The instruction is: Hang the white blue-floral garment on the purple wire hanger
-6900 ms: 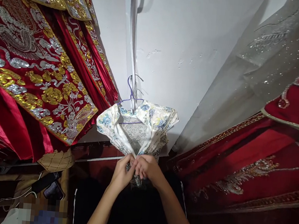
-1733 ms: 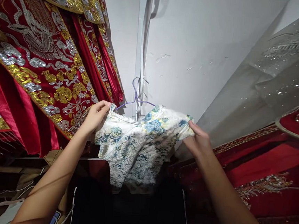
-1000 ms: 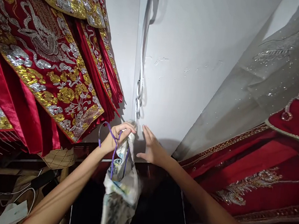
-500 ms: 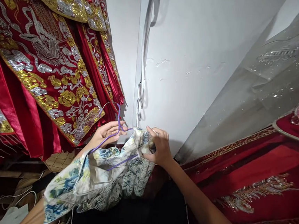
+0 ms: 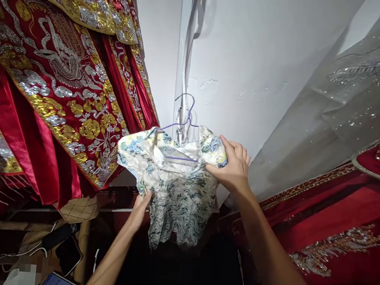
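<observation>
A short floral blouse [image 5: 182, 190] in white, blue, green and yellow hangs spread out before me on a thin purple hanger [image 5: 190, 116]. The hanger's hook stands up above the neckline, and its lower bar shows through the neck opening. My right hand [image 5: 234, 166] is closed on the right shoulder of the blouse, thumb in front and fingers behind. Lower down, my left hand [image 5: 140, 211] grips the left side of the blouse under the sleeve, its thumb on the front; the other fingers are mostly hidden.
Red garments with gold and silver embroidery [image 5: 65, 78] hang on the left. White straps [image 5: 185, 71] run down the wall [image 5: 245, 45]. Sparkly sheer fabric [image 5: 346, 103] and red beaded cloth [image 5: 347, 209] are on the right. A quilted beige bag [image 5: 79, 208] and phones [image 5: 68, 256] lie lower left.
The blouse has swung upright and spread out, with the hanger now inside both shoulders. My left hand has left the hanger and moved down to the blouse's side. My right hand has shifted right.
</observation>
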`<state>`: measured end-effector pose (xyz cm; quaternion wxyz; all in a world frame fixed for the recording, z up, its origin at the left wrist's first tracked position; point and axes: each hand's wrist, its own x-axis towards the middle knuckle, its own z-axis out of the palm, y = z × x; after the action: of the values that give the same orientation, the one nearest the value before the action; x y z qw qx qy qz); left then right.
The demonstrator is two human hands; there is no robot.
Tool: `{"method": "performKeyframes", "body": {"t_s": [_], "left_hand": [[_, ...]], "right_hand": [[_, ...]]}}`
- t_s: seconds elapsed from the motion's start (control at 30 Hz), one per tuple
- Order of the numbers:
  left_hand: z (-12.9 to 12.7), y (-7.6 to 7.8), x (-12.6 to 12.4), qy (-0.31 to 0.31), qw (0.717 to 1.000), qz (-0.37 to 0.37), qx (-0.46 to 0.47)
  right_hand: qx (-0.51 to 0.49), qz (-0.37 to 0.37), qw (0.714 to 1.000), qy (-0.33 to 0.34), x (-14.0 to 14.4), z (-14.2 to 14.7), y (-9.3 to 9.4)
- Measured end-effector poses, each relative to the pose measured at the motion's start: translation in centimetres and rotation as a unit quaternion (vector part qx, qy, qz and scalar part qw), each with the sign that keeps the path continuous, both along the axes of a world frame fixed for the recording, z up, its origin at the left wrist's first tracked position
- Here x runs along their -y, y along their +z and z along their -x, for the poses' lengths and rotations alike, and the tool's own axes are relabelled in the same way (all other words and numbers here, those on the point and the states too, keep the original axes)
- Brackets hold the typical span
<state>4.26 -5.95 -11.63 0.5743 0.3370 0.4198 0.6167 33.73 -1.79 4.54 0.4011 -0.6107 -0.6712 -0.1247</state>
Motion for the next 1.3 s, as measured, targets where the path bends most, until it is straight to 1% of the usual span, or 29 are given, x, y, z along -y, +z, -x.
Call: {"method": "performKeyframes", "body": {"t_s": [0.07,0.13,0.2,0.27,0.37,0.43,0.47,0.53,0.6,0.67,0.7,0.73,0.77,0.83,0.87,0.9,0.97,1.0,1.03,1.07,1.1,1.2,1.3], "left_hand": [[-1.0,-0.5,-0.1,0.028,1.000,0.005,-0.010],[-1.5,-0.6,0.0,0.034,0.999,0.006,0.008],[-1.6,-0.2,0.3,0.023,0.999,0.012,0.021],[-1.8,0.4,0.5,0.023,0.999,0.020,0.008],[-2.2,1.2,0.5,0.026,0.999,0.003,-0.028],[-2.5,1.2,0.6,0.049,0.998,-0.006,-0.040],[-2.5,1.1,0.7,0.070,0.996,0.002,-0.046],[-2.4,0.4,1.1,0.117,0.990,0.049,-0.060],[-2.1,-0.4,1.9,0.138,0.982,0.114,-0.062],[-2.0,-1.2,2.9,0.133,0.975,0.176,-0.027],[-2.0,-1.5,3.5,0.119,0.972,0.200,0.006],[-2.0,-1.7,4.1,0.101,0.970,0.218,0.045],[-2.1,-1.8,4.7,0.082,0.967,0.226,0.085],[-2.3,-2.0,5.8,0.052,0.962,0.224,0.146],[-2.4,-2.1,6.2,0.040,0.962,0.217,0.161],[-2.6,-2.1,6.6,0.031,0.964,0.207,0.165],[-2.8,-2.0,7.2,0.002,0.969,0.185,0.161],[-2.9,-2.0,7.3,-0.018,0.972,0.174,0.160],[-3.1,-2.0,7.4,-0.037,0.973,0.164,0.158],[-3.2,-2.0,7.4,-0.055,0.974,0.157,0.157],[-3.3,-2.0,7.5,-0.071,0.973,0.153,0.156],[-3.6,-2.4,7.6,-0.086,0.972,0.150,0.159],[-3.7,-3.1,7.8,-0.063,0.971,0.157,0.166]], "right_hand": [[0.003,0.003,1.000,0.000,0.3,0.3,0.0],[-0.015,-0.005,1.000,-0.022,0.7,-0.1,-0.4],[-0.040,-0.012,0.998,-0.047,1.0,-0.8,-0.8],[-0.051,0.000,0.997,-0.050,1.1,-1.4,-0.8],[-0.033,0.040,0.999,-0.017,1.0,-1.0,-0.3],[-0.016,0.051,0.999,0.010,1.1,-0.1,0.2],[-0.011,0.048,0.999,0.024,1.3,0.3,0.4],[-0.004,0.029,0.998,0.059,2.0,1.1,0.4],[-0.007,0.010,0.993,0.118,3.2,1.6,-0.1],[-0.039,0.007,0.980,0.194,4.5,2.2,-1.5],[-0.077,0.006,0.972,0.221,5.2,2.6,-2.5],[-0.129,0.002,0.965,0.230,5.9,3.1,-3.7],[-0.190,0.001,0.956,0.223,6.6,3.7,-5.2],[-0.317,0.021,0.933,0.170,7.8,5.1,-8.6],[-0.368,0.069,0.914,0.153,8.2,5.9,-10.3],[-0.413,0.130,0.889,0.150,8.6,6.6,-11.8],[-0.460,0.247,0.834,0.181,9.0,7.9,-14.1],[-0.470,0.291,0.809,0.202,9.0,8.4,-14.8],[-0.472,0.322,0.791,0.219,9.0,8.8,-15.2],[-0.470,0.343,0.780,0.230,8.9,9.1,-15.3],[-0.464,0.353,0.779,0.231,8.8,9.3,-15.2],[-0.430,0.368,0.793,0.224,8.4,9.3,-14.5],[-0.416,0.378,0.798,0.217,8.2,8.8,-14.5]]}}
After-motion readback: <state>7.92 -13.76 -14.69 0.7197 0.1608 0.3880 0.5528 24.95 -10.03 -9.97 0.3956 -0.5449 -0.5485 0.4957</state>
